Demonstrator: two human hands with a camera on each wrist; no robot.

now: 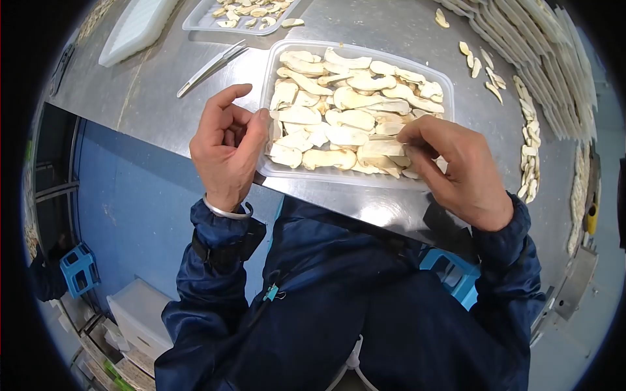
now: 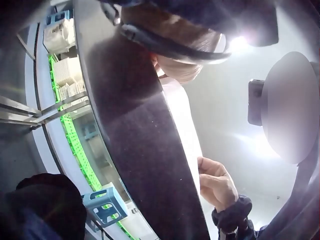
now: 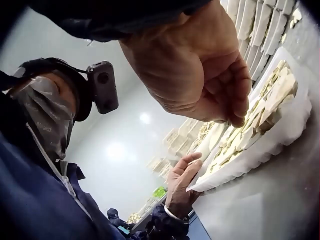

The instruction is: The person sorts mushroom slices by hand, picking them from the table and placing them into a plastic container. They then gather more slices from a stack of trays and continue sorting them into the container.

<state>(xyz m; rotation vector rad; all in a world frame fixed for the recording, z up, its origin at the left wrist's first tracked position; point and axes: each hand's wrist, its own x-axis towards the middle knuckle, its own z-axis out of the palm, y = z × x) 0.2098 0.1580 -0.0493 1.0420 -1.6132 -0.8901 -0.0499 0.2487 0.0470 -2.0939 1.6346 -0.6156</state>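
Note:
A clear plastic tray (image 1: pixel 306 174) on the metal table holds overlapping rows of pale sliced mushrooms (image 1: pixel 352 98). Over its near right part, my right hand (image 1: pixel 460 159) pinches a mushroom slice (image 1: pixel 383 147) between thumb and fingers, low over the other slices. The right wrist view shows these fingertips bent down at the tray, the right hand (image 3: pixel 200 75) hiding part of the slices. My left hand (image 1: pixel 225 140) is at the tray's left side, fingers loosely curled, thumb tip right at the rim, nothing visible in its grasp. A bracelet (image 1: pixel 225 210) circles the left wrist.
Tweezers (image 1: pixel 212 68) lie left of the tray. Behind stand another tray of slices (image 1: pixel 195 23) and a white ridged tray (image 1: pixel 138 29). Stacked white trays (image 1: pixel 541 58) rise at the far right, with loose slices (image 1: pixel 476 65) nearby. The table's front edge is close to my body.

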